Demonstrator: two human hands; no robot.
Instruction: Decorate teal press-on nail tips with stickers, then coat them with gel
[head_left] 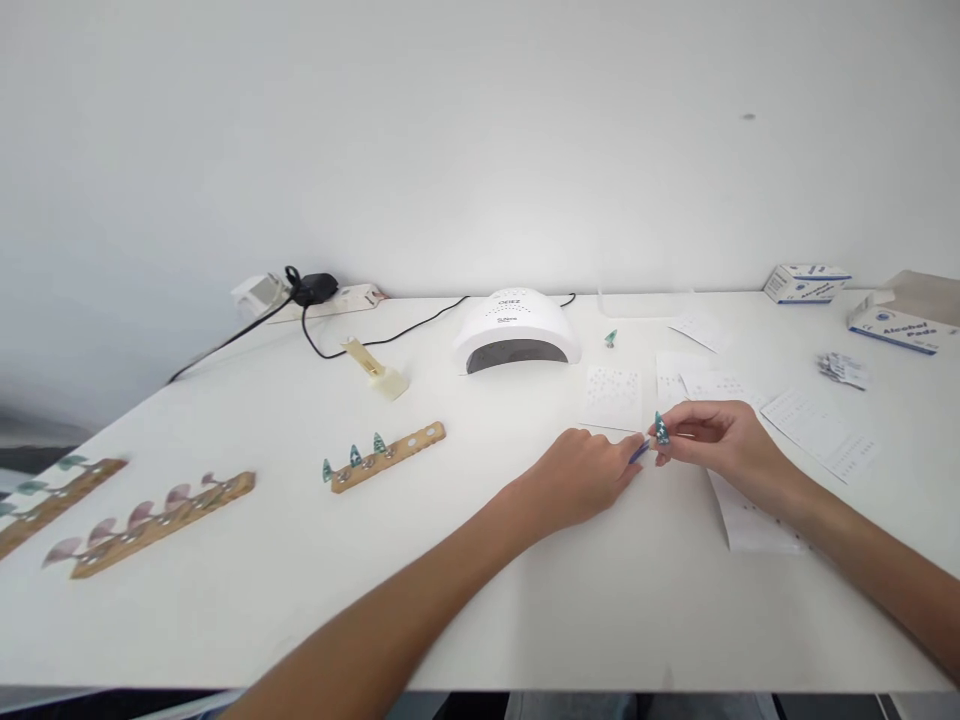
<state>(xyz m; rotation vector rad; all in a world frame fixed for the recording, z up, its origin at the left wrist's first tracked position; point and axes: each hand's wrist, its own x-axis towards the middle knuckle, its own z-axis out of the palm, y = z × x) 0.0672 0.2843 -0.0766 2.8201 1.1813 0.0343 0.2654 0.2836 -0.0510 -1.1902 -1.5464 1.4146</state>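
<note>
My right hand [712, 435] pinches a teal press-on nail [661, 428] with small white decorations, its tip pointing up. My left hand [589, 475] is closed on a thin blue stick-like tool [639, 451]; most of it is hidden by the fingers, so its kind is unclear. The tool's end reaches the lower part of the nail, but whether they touch I cannot tell. Farther back, another teal press-on nail [610, 339] stands on a small holder. Left of my hands, a wooden display stand [420, 441] carries three teal nails.
A white nail lamp [516, 325] stands by the wall. Sticker sheets [611, 397] lie around my right hand. Alcohol pad boxes [806, 284] and loose sachets [842, 370] are at right. At left are stands with pink nails [169, 520] and green nails [64, 505], a yellowish applicator [379, 372] and cables [390, 340].
</note>
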